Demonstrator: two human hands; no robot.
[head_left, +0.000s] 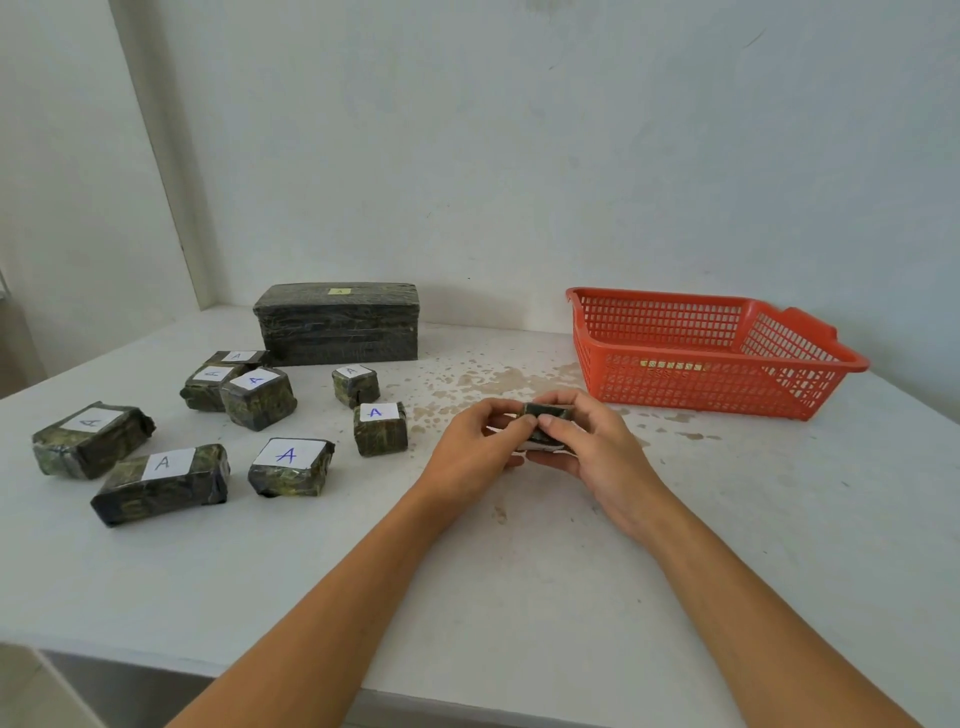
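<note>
Held thing: a small packet (544, 413) in dark wrapping was between both hands, over the middle of the table (467, 582), a little before the red basket (660, 318).
Hidden part of it: the fingers covered most of the small packet. Only its dark upper edge showed, and a bit of white below it, which I could not identify.
Height: I could not tell if the small packet touched the table or was just above it.
Left hand (475, 447): it gripped the left end of the small packet, with the fingers curled and the thumb on the near side.
Right hand (595, 449): it gripped the right end, with the fingers bent over the top and far side. The palm was turned toward the left hand.
Arms: both forearms were bare and came in from the lower edge, where they were cut off. They met in a V shape at the small packet.
Inside the basket: a yellow strip (670, 365) showed through the mesh. What it was stayed unclear.
Large wrapped box (337, 325): it stood at the back near the wall. It had a small yellow label on top, and the letter was too small to read.
Other packets (291, 467): they lay spread on the left side, each with a white label marked A, well apart from the hands.
Rear packet (236, 357): it was partly hidden behind two others, touching the large wrapped box or just beside it.
Stains (493, 382): brown spots covered the table between the large wrapped box and the red basket.
</note>
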